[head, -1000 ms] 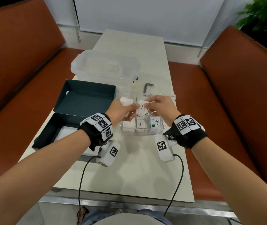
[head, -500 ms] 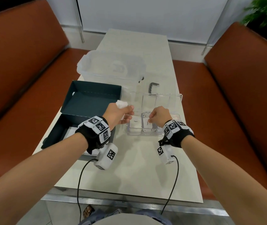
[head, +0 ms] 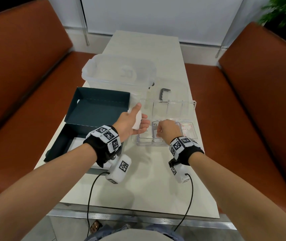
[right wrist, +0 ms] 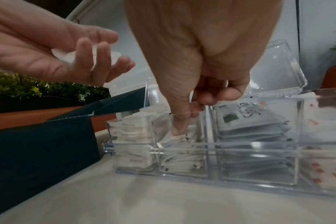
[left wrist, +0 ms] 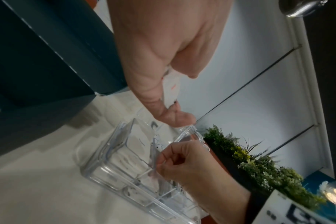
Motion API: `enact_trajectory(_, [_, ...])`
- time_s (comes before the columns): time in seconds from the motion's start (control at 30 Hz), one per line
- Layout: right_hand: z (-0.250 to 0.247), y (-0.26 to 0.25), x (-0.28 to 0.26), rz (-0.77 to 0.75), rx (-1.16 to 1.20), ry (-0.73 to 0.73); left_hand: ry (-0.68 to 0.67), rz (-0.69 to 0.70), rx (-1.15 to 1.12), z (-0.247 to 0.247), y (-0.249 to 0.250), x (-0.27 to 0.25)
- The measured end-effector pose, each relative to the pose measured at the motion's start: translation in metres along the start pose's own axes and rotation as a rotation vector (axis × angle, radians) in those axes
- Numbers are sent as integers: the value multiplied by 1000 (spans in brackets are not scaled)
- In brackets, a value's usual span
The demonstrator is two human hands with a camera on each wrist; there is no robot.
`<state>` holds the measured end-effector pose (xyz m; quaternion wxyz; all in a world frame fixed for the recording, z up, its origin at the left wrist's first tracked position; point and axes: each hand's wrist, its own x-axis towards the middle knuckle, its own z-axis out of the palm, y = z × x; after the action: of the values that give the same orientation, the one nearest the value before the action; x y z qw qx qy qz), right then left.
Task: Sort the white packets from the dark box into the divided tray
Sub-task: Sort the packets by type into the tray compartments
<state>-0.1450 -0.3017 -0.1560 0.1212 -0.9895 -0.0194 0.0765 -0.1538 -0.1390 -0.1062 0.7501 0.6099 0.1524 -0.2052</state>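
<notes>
A clear divided tray (head: 149,144) stands on the pale table with its lid upright behind it. Its compartments hold stacked white packets, some with a green mark (right wrist: 240,118), some with red print (head: 188,127). My right hand (head: 159,131) reaches into the second compartment from the left, thumb (right wrist: 178,125) and curled fingers pinching a white packet (right wrist: 175,137) on top of the stack. My left hand (head: 141,117) hovers just left of the tray and holds several white packets (head: 137,123) between thumb and fingers. The dark box (head: 95,112) lies open to the left.
A clear plastic tub (head: 119,72) stands behind the box and a small black bent tool (head: 164,93) lies behind the tray. Brown benches (head: 17,84) flank the narrow table on both sides. Bare tabletop (head: 147,180) lies between the tray and the near edge.
My right hand took a packet from beside the left hand and moved down into the tray's second compartment. The left hand stayed beside the tray with its packets.
</notes>
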Motion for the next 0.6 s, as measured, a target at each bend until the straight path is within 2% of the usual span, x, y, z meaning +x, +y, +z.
enact_trajectory(0.17, [-12, 2, -4, -15, 80, 53, -116, -86, -149, 1, 4, -4])
enact_trajectory(0.3, [-36, -5, -10, -85, 405, 356, -170, -124, -183, 5, 5, -5])
enact_trajectory(0.33, [-41, -11, -15, -121, 487, 379, -197, -129, -191, 6, 5, -5])
enact_trajectory(0.4, [-46, -22, -24, -207, 536, 288, -253, -135, -216, 8, 6, -5])
enact_trajectory(0.47, [-45, -29, -29, -236, 483, 182, -303, -149, -228, 10, 6, -5])
enact_trajectory(0.6, [-45, -27, -26, -128, 666, 170, -376, -163, -268, 13, 8, -7])
